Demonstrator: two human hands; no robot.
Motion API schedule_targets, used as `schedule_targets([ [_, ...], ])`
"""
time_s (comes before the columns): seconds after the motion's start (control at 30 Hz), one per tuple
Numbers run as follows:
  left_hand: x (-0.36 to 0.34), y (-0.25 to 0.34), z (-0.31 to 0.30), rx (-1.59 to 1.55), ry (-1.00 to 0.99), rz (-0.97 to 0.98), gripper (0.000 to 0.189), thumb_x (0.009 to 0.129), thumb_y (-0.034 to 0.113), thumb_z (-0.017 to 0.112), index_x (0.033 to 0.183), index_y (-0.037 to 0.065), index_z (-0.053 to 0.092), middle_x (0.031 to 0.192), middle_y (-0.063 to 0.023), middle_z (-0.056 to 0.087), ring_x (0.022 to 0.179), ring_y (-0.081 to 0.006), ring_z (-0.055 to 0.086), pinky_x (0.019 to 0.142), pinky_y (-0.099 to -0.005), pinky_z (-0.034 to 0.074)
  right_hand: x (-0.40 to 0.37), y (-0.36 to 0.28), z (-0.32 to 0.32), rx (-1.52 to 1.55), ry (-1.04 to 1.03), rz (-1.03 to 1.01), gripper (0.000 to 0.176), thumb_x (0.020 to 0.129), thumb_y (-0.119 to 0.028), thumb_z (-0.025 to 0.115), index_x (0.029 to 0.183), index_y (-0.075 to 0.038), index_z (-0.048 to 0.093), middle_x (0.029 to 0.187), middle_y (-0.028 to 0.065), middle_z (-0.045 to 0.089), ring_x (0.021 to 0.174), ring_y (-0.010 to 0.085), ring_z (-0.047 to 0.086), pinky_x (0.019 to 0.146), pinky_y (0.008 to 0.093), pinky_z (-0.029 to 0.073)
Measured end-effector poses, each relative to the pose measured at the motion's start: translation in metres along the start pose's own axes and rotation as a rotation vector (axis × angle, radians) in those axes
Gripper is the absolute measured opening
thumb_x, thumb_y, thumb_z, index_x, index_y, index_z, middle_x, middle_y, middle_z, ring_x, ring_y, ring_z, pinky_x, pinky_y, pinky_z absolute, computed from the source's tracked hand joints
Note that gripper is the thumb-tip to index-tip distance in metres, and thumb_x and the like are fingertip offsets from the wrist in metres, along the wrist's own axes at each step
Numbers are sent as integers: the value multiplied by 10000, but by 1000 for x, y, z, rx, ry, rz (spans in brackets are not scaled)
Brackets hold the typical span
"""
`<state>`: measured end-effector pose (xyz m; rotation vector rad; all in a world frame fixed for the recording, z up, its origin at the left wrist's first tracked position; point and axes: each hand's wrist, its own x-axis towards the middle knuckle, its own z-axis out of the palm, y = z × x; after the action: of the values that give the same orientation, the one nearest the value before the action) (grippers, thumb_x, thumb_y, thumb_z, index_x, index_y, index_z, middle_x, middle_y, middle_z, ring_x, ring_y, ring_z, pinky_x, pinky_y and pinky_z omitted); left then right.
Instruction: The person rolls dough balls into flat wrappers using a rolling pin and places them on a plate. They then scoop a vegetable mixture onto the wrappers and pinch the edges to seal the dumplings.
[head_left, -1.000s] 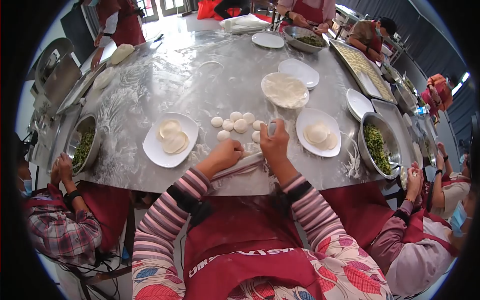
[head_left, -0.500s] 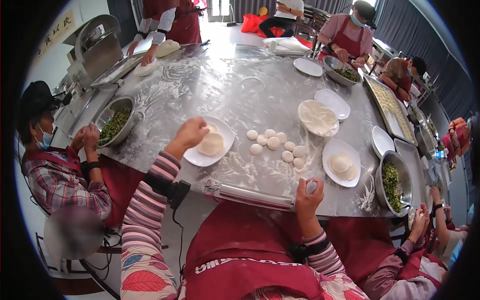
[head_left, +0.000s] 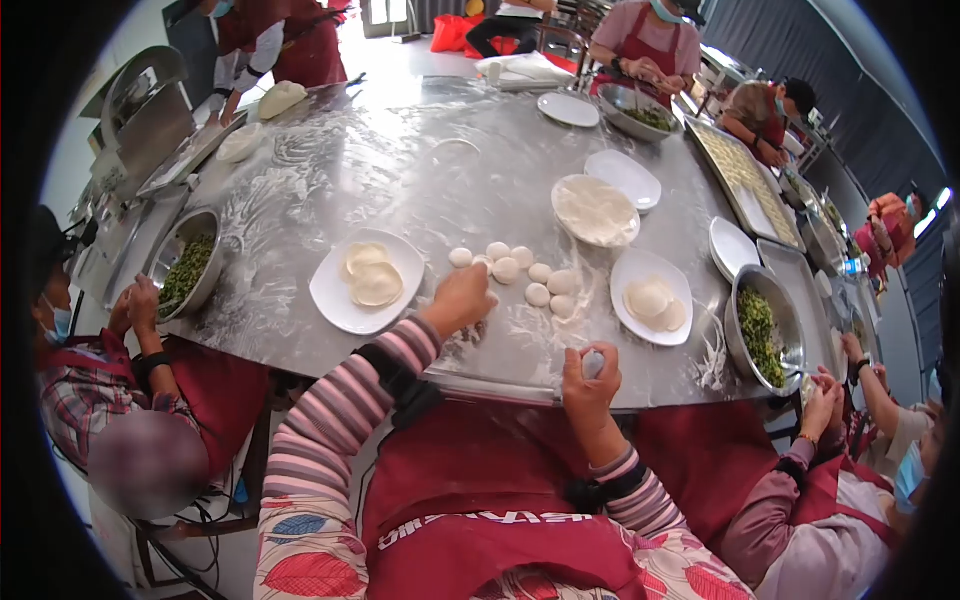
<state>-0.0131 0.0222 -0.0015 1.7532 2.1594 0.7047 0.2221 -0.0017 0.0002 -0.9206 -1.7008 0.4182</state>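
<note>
Dough balls (head_left: 520,268) at 1 o'clock of left hand (head_left: 462,298), fingers curled, grip unclear; picking one, I'd guess. Right hand (head_left: 590,388) clamps rolling pin (head_left: 594,362); next needs a clean pinch.

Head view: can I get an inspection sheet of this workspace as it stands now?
Surface: metal table, streaked with flour.
Job's things: dough balls clustered mid-table; rolling pin at the near edge; left plate and right plate, each holding flat wrappers.
Clutter: left filling bowl and right filling bowl, both with green filling; empty plate.
Hands: left hand over the nearest dough balls, grip unclear; right hand closed round the rolling pin's end.
Cables: dark leads below the table, lower left.
Surroundings: other people in red aprons around the table; metal machine far left.
</note>
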Motion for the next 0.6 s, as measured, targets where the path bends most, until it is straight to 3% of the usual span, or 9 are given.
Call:
schedule_targets([
  [0.03, -6, 5, 1, -2, -14, 6, 222, 702, 187, 673, 769, 2, 570, 723, -144, 605, 720, -287, 602, 640, -378, 469, 4, 2, 1, 9, -21, -23, 241, 734, -40, 672, 872, -40, 475, 653, 117, 546, 537, 286, 569, 489, 341, 434],
  [0.1, -21, 12, 2, -294, -272, -43, 259, 651, 209, 696, 804, 15, 617, 767, -162, 628, 733, -297, 614, 667, -371, 481, 18, 2, 8, 16, -26, -73, 246, 724, -36, 673, 872, -45, 478, 640, 122, 550, 537, 303, 574, 480, 356, 436],
  [0.2, -26, 12, 18, -471, -256, -38, 259, 633, 199, 696, 803, 16, 627, 737, -147, 624, 693, -283, 603, 642, -353, 474, 47, 6, 33, 31, 30, -140, 242, 724, -41, 675, 867, -48, 480, 627, 136, 546, 544, 334, 572, 477, 381, 433],
  [0.33, -21, 23, 13, -325, -290, 136, 161, 699, 98, 650, 811, -12, 613, 682, -114, 617, 628, -199, 602, 595, -322, 470, 60, 22, 58, 26, 4, -57, 234, 726, -40, 675, 854, -47, 480, 624, 146, 551, 548, 334, 578, 473, 389, 431],
  [0.4, -27, 19, 8, -284, -319, 155, 137, 712, 95, 625, 803, -6, 614, 685, -118, 617, 660, -214, 618, 609, -344, 474, 44, 20, 42, 16, 0, -65, 221, 736, -53, 668, 852, -47, 480, 635, 159, 560, 547, 343, 574, 478, 388, 435],
  [0.47, -33, 14, 4, -342, -317, 15, 114, 723, 84, 602, 791, -7, 609, 676, -120, 612, 669, -212, 624, 613, -338, 475, 26, 16, 26, 70, 8, -3, 208, 749, -69, 655, 857, -45, 479, 637, 173, 555, 540, 362, 562, 482, 391, 436],
  [0.5, -36, 20, -1, -500, -441, -201, 103, 727, 81, 590, 782, -4, 608, 672, -122, 609, 643, -211, 612, 612, -332, 469, 20, 18, 24, 114, 14, 21, 203, 753, -73, 645, 862, -41, 477, 634, 181, 543, 542, 375, 552, 485, 401, 435],
  [0.53, -39, 20, 3, -500, -457, -207, 103, 727, 81, 590, 782, -4, 608, 672, -122, 609, 643, -211, 612, 612, -332, 469, 22, 19, 27, 108, 12, 37, 203, 753, -73, 645, 862, -41, 477, 634, 181, 543, 542, 375, 552, 485, 401, 435],
  [0.6, -38, 23, 7, -287, -298, 119, 110, 725, 74, 587, 793, -11, 603, 668, -125, 605, 607, -207, 604, 591, -330, 464, 42, 21, 44, -33, 32, -49, 212, 746, -64, 647, 870, -38, 478, 641, 184, 544, 555, 378, 554, 484, 409, 434],
])
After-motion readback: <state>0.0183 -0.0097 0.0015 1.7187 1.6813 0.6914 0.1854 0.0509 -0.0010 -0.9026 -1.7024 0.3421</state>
